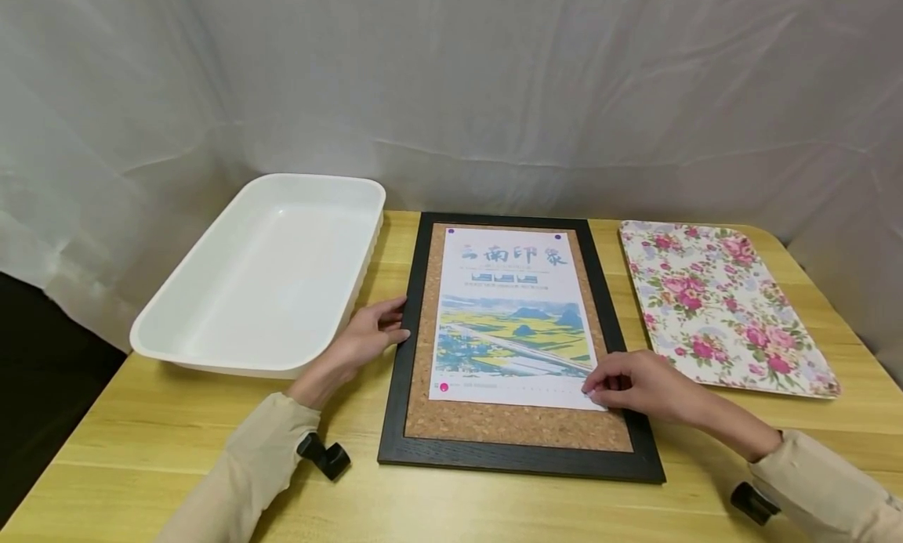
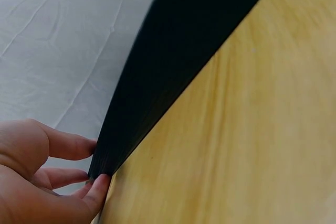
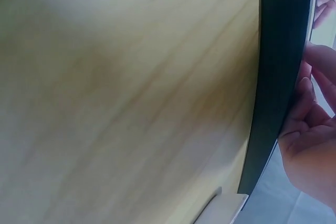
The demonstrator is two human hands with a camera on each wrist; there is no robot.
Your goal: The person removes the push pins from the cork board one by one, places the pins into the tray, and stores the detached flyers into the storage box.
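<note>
A printed poster (image 1: pixel 518 292) with a yellow-green landscape lies on a cork board (image 1: pixel 522 425) in a black frame (image 1: pixel 508 463). Purple push pins sit at its upper left (image 1: pixel 451 231) and upper right (image 1: pixel 558 237) corners, and a pink push pin (image 1: pixel 444 387) marks the lower left. At the lower right corner, my right hand (image 1: pixel 638 386) pinches what looks like a push pin, largely hidden by the fingertips. My left hand (image 1: pixel 367 335) touches the frame's left edge with thumb and fingers extended. In the left wrist view, these fingertips (image 2: pixel 97 187) meet the frame's side.
A deep white tray (image 1: pixel 261 276) stands left of the board, close behind the left forearm. To the right lies a flat flowered tray (image 1: pixel 719 308), near the right hand. A pale curtain (image 1: pixel 494 96) hangs behind the wooden table (image 1: pixel 451 512).
</note>
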